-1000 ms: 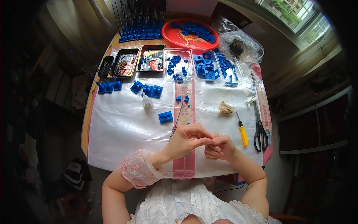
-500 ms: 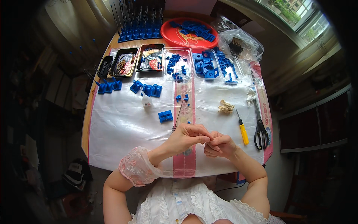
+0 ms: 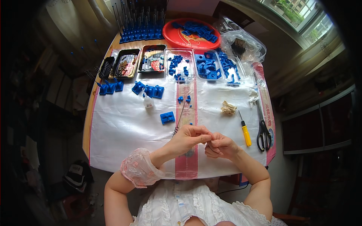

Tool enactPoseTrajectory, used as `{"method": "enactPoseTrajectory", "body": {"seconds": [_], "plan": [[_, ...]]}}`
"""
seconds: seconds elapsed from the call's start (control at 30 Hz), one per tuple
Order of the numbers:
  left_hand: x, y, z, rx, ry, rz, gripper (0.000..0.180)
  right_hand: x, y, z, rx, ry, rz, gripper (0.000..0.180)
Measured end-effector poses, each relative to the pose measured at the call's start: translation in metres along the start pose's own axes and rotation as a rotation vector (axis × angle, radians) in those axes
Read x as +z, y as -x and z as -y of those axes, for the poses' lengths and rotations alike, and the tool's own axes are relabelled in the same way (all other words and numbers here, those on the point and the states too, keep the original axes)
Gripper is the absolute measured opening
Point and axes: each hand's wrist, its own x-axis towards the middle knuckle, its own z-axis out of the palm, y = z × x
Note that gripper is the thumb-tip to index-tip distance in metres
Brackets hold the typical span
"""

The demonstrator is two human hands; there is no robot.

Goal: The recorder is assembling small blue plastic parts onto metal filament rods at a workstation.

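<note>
I saw coiled wire (image 3: 179,119) pointing away, long axis tilted right, coil just beside left hand (image 3: 193,136); right hand (image 3: 221,145) met it, both pinching, on what I couldn't tell.

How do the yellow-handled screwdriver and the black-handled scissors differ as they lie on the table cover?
The screwdriver has one straight handle; the scissors have two looped grips. The screwdriver's handle is yellow, the scissors' black. The scissors look longer than the screwdriver and lie nearer the right edge. Both rest on the table cover, handles toward the person, right of the right hand.
</note>
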Motion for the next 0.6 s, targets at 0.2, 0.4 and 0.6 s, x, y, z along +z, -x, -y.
{"method": "enactPoseTrajectory", "body": {"seconds": [0.2, 0.4, 0.6], "plan": [[0.000, -0.001, 0.000, 0.010, 0.139, -0.142, 0.020, 0.021, -0.003, 0.003, -0.202, 0.295, -0.365, 0.043], [0.001, -0.001, -0.005, 0.069, -0.012, -0.242, 0.018, 0.028, -0.001, 0.003, -0.457, 0.841, -0.794, 0.047], [-0.001, 0.000, -0.004, 0.041, 0.005, -0.199, 0.024, 0.031, -0.004, -0.002, -0.462, 0.975, -0.735, 0.044]]}}
